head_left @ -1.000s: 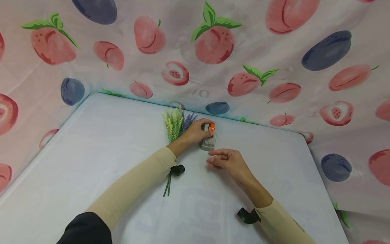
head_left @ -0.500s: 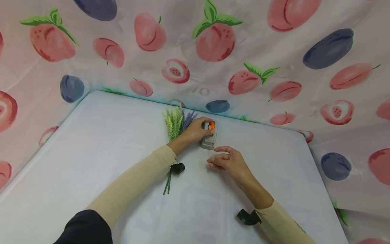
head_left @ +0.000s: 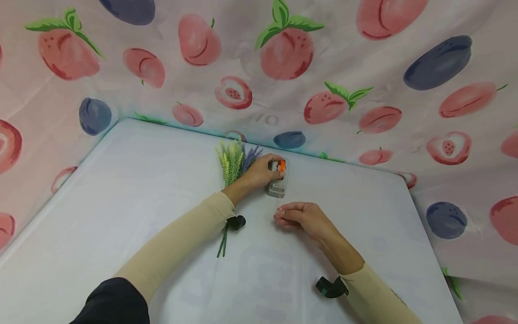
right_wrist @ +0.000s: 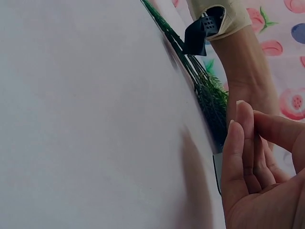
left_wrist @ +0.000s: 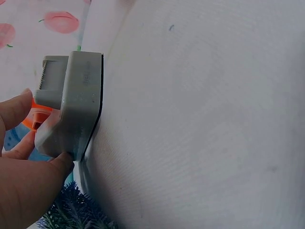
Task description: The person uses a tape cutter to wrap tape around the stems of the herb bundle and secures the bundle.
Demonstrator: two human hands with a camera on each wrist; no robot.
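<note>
A grey tape dispenser (left_wrist: 78, 105) with an orange core (left_wrist: 37, 116) stands on the white table (head_left: 162, 180) toward the back. My left hand (head_left: 262, 172) grips it from the left, its thumb and fingers around the dispenser's body. Near the dispenser's front end hovers my right hand (head_left: 305, 219), apart from it. The right thumb meets the fingertips in the right wrist view (right_wrist: 267, 176); whether something thin and clear is between them cannot be told. Beside the left wrist lies a bunch of artificial flowers (head_left: 230, 164), yellow-green and purple, partly hidden beneath the left forearm.
Green flower stems (head_left: 222, 243) stick out below the left sleeve. Black wrist cameras (head_left: 332, 287) hang from both cuffs. A fruit-print curtain (head_left: 243, 58) rises behind the table's back edge and along its sides.
The right index finger lifts away from the thumb, then comes back down to it. My right hand sits slightly farther from the dispenser than a second ago. The left hand keeps its grip.
</note>
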